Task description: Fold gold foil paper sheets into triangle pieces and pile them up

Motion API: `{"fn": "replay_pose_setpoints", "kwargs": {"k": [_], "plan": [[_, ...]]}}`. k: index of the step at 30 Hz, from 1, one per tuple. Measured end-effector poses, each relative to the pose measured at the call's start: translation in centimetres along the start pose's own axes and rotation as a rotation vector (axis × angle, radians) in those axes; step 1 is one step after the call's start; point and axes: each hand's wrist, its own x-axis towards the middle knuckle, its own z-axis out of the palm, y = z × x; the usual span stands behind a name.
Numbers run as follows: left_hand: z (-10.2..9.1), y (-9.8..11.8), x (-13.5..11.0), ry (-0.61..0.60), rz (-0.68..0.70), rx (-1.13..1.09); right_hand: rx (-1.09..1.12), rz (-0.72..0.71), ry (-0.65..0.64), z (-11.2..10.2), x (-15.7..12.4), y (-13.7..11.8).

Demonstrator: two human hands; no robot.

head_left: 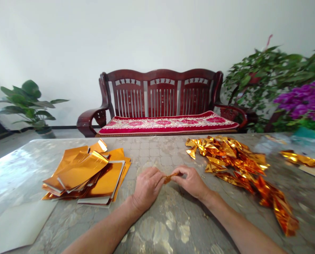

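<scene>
- A small folded foil (169, 177) sits just above the desk (168, 225), near its middle, between both hands.
- The left hand (147, 187) pinches the foil's 9 o'clock end with its fingers curled in and its knuckles up.
- The right hand (190, 181) pinches the 3 o'clock end between thumb and fingertips, and its wrist lies on the desk.
- A stack (85, 176) of flat gold sheets lies at 9 o'clock from the foil, near the left hand, with its sheets fanned out unevenly.
- A pile (234, 158) of folded gold pieces spreads from 2 o'clock down to 4 o'clock, just beside the right forearm.
- A white sheet (17, 222) lies at 8 o'clock, touching the stack's near edge.
- One more gold strip (303, 159) lies far out at 3 o'clock.
- A wooden bench (161, 102) with a red cushion stands behind the desk at 12 o'clock.
- A plant (27, 102) stands at 10 o'clock, and purple flowers (305, 102) at 2 o'clock.
</scene>
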Motion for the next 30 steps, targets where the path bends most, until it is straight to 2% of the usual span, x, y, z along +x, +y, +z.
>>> {"fn": "replay_pose_setpoints", "kwargs": {"k": [5,13,17,21,23,25,27,30], "plan": [[-0.4,0.2,0.0,0.056,0.043,0.037,0.052,-0.094,0.022,0.0,-0.1,0.0],[-0.7,0.2,-0.1,0.083,0.055,0.122,0.099,-0.164,0.056,-0.1,-0.2,-0.3],[-0.7,0.2,0.0,0.067,0.062,0.125,0.107,-0.193,0.073,-0.1,-0.2,-0.3],[-0.2,0.3,0.0,-0.011,0.027,0.022,0.046,-0.182,0.038,0.0,-0.2,0.3],[0.1,0.3,0.0,-0.033,-0.068,-0.076,-0.012,-0.165,0.055,0.1,-0.2,0.5],[0.4,0.3,0.1,-0.009,-0.222,-0.189,-0.107,-0.183,0.128,0.2,-0.3,0.5],[0.8,0.3,0.2,0.027,-0.417,-0.336,-0.221,-0.256,0.182,0.2,-0.4,0.1],[1.4,0.3,0.5,0.067,-0.664,-0.64,-0.334,-0.396,0.13,0.4,-0.8,-0.7]]}}
